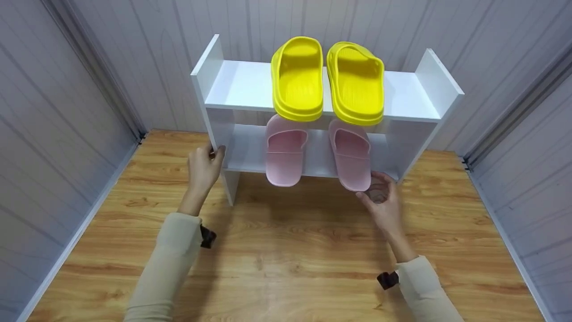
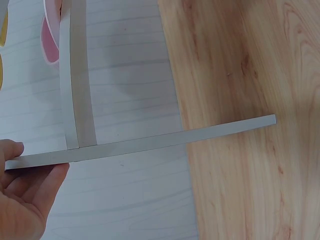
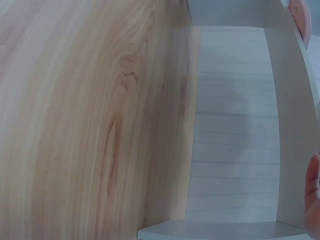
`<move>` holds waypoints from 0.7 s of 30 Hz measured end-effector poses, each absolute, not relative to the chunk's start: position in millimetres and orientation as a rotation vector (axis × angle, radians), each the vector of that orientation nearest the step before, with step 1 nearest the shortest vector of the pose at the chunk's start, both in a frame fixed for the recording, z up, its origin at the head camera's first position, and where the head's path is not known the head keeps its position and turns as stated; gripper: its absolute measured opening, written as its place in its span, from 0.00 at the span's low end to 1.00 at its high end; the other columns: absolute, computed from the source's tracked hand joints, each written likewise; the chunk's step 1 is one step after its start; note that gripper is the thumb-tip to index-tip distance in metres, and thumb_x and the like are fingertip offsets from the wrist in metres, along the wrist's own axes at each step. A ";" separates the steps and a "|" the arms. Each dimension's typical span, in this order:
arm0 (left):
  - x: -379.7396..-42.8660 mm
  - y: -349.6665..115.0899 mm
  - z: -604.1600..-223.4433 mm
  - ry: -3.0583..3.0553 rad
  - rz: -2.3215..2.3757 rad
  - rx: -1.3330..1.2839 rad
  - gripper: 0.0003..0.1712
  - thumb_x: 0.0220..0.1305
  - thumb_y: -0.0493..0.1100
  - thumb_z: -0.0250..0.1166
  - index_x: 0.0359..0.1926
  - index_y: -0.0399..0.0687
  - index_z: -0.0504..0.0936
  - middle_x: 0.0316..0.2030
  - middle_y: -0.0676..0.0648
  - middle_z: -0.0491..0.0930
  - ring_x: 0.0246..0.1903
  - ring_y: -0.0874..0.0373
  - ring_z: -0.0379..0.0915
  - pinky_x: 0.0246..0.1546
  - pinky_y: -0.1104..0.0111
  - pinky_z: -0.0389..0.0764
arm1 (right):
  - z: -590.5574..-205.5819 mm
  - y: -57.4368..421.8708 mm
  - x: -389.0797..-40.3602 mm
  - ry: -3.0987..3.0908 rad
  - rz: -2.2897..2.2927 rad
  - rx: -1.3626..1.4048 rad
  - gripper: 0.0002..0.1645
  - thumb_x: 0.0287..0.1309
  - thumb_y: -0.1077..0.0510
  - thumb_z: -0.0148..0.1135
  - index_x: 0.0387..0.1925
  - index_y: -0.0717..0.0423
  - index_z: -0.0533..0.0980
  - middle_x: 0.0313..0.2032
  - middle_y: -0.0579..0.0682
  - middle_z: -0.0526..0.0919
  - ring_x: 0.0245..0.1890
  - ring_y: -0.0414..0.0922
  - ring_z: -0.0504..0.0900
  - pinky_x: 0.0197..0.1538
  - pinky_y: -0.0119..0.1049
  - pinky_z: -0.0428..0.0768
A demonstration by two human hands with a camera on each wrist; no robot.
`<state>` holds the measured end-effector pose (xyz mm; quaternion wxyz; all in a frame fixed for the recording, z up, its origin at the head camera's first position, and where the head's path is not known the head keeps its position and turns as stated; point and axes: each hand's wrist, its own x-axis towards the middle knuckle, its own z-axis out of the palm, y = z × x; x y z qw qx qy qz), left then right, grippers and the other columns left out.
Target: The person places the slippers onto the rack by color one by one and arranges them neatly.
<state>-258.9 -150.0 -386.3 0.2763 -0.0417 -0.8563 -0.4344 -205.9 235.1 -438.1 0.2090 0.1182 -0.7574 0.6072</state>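
Note:
A white two-tier shoe rack (image 1: pixel 243 85) stands on the floor by the back wall. My left hand (image 1: pixel 204 169) grips the edge of its left side panel; the left wrist view also shows thumb and fingers on either side of that panel (image 2: pixel 130 146). The right hand (image 1: pixel 385 206) holds the toe of the right pink slipper (image 1: pixel 353 163), thumb at the tip and curled fingers at its right side. Beside it on the lower shelf lies the left pink slipper (image 1: pixel 284 163). In the right wrist view only part of the right hand (image 3: pixel 312 200) shows, at the edge.
A yellow slipper (image 1: pixel 298 85) and its mate (image 1: pixel 357 89) sit side by side on the top shelf. Both pink toes jut past the lower shelf's front edge. Wood-pattern flooring (image 1: pixel 286 255) spreads below, with pale panel walls (image 1: pixel 53 134) around.

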 end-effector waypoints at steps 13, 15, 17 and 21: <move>-257.4 -150.6 -385.6 -2.340 -1.134 -0.089 0.12 0.57 0.35 0.56 0.38 0.27 0.77 0.35 0.32 0.77 0.34 0.43 0.76 0.31 0.58 0.77 | -432.7 237.9 -217.2 -2.195 1.827 0.362 0.44 0.44 0.67 0.66 0.61 0.62 0.54 0.59 0.56 0.60 0.35 0.46 0.73 0.35 0.30 0.74; -257.1 -150.6 -385.4 -2.335 -1.135 -0.089 0.12 0.57 0.34 0.56 0.37 0.26 0.77 0.35 0.32 0.77 0.34 0.43 0.76 0.31 0.57 0.77 | -428.3 235.5 -215.3 -2.214 1.829 0.348 0.44 0.44 0.67 0.65 0.61 0.63 0.54 0.59 0.57 0.59 0.35 0.46 0.73 0.36 0.30 0.74; -256.7 -150.4 -385.0 -2.334 -1.133 -0.087 0.12 0.57 0.34 0.56 0.37 0.26 0.77 0.35 0.32 0.77 0.33 0.42 0.76 0.31 0.57 0.77 | -425.8 234.1 -214.9 -2.224 1.831 0.336 0.44 0.44 0.67 0.66 0.61 0.63 0.54 0.59 0.57 0.59 0.35 0.46 0.73 0.36 0.30 0.74; -257.0 -150.2 -384.7 -2.329 -1.127 -0.083 0.12 0.57 0.35 0.57 0.37 0.26 0.78 0.35 0.31 0.77 0.33 0.42 0.76 0.31 0.57 0.77 | -424.8 232.4 -216.4 -2.219 1.846 0.322 0.43 0.43 0.68 0.66 0.61 0.62 0.55 0.58 0.55 0.61 0.33 0.46 0.74 0.35 0.31 0.74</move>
